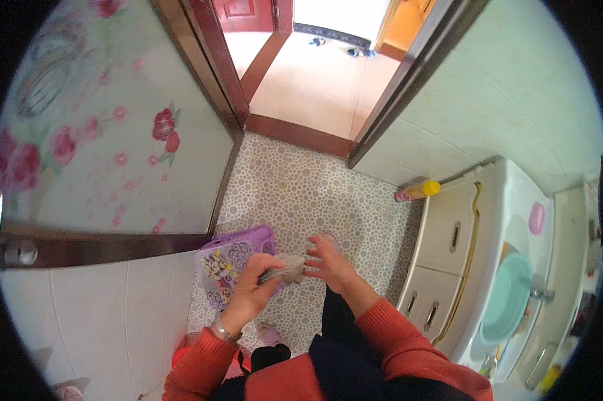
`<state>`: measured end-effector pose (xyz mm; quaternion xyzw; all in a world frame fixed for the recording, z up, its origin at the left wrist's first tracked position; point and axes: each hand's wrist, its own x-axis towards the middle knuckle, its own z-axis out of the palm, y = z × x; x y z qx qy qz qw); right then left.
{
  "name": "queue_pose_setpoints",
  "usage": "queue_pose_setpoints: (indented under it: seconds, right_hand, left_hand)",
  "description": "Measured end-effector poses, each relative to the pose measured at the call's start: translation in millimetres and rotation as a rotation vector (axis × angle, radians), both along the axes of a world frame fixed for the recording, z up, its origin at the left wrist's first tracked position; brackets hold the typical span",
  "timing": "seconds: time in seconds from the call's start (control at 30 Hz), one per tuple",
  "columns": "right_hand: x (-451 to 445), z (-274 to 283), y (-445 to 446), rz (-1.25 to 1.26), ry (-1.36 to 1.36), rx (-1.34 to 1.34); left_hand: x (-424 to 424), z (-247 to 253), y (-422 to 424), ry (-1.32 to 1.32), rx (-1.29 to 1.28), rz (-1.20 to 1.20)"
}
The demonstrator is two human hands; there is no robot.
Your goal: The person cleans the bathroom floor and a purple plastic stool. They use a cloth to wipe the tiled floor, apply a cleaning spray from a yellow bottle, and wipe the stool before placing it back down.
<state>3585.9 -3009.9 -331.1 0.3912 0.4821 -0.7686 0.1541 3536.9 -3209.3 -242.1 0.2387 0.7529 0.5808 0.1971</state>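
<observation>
My left hand [253,283], with a silver watch on its wrist, grips a small bundle of greyish fibres [292,268], blurred; whether it is a brush or a loose clump I cannot tell. Just to the right is my right hand [334,265], its fingers spread and holding nothing, the tips close to the bundle. Below and left of the bundle, a purple plastic container [216,273] with a printed floral pattern stands on the pebble-patterned floor [301,195], partly hidden by my left hand.
A floral door [131,185] stands ajar on the left, beside an open doorway with a brown sill [301,135]. At right, a washbasin cabinet [439,280] carries a turquoise basin [507,301]. A yellow-capped bottle [416,191] is beside the cabinet. Something red [181,353] lies near my left sleeve.
</observation>
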Motion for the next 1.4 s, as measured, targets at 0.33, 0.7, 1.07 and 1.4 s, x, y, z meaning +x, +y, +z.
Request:
queue_pose_setpoints:
  seconds: [0.33, 0.7, 1.07, 1.4]
  right_hand:
    - [-145, -172, 126, 0.021, 0.167, -0.546]
    - [-285, -412, 179, 0.593, 0.549, 0.971]
    - [-266, -555, 74, 1.034, 0.790, 0.651]
    - [-453, -567, 59, 0.664, 0.953, 1.644]
  left_hand:
    - [-110, -153, 128, 0.115, -0.334, 0.050]
    - [-218, -480, 69, 0.013, -0.787, 0.179]
    - [-240, -595, 11, -0.109, -1.178, 0.182]
    - [-241, -598, 34, -0.129, -1.255, 0.094]
